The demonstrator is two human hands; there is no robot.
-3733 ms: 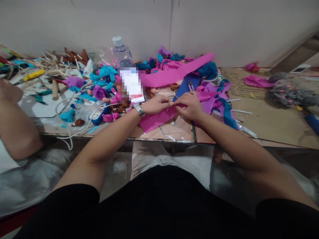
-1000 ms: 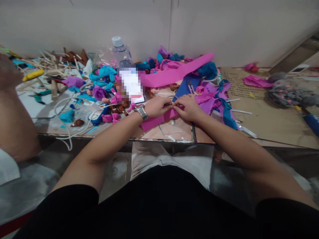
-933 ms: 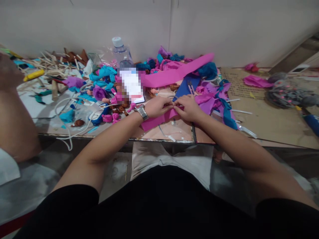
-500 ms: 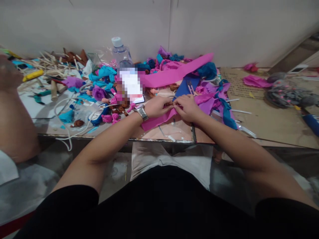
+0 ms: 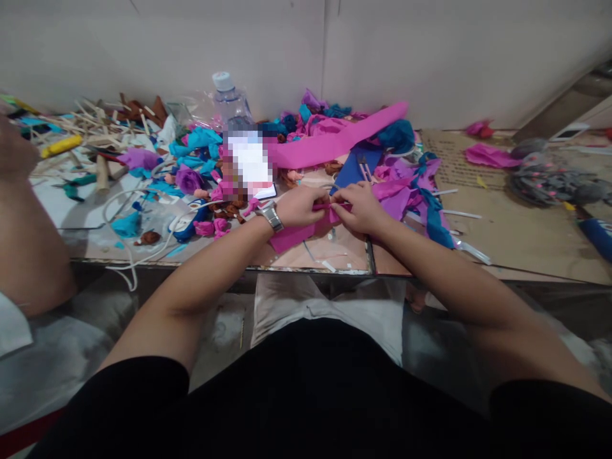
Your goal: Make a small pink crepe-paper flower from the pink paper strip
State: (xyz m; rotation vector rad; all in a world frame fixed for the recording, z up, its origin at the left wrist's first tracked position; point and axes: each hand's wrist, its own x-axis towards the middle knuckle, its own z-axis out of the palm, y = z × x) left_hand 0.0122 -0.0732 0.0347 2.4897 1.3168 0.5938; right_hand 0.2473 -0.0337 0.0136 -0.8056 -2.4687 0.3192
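A pink crepe paper strip (image 5: 292, 238) is pinched between the fingertips of both my hands, near the front of the table. Its upper edge looks folded or rolled where the fingers meet, and its tail hangs down to the left under my left hand. My left hand (image 5: 302, 205), with a metal watch on the wrist, closes on it from the left. From the right, my right hand (image 5: 359, 207) grips the same edge with thumb and fingers. Behind the hands lie a blue sheet (image 5: 347, 171) with small snips (image 5: 364, 167) on it and a longer pink strip (image 5: 329, 148).
A phone (image 5: 251, 162) and a plastic bottle (image 5: 232, 102) stand behind my left hand. Crumpled paper flowers (image 5: 190, 178), a white cable (image 5: 131, 255) and wooden sticks (image 5: 102, 124) crowd the left. Cardboard (image 5: 482, 210) covers the right. A co-worker's arm (image 5: 33, 223) rests at far left.
My fingertips have shifted slightly apart, and a folded or rolled pink edge now shows between them. The other things stay where they were.
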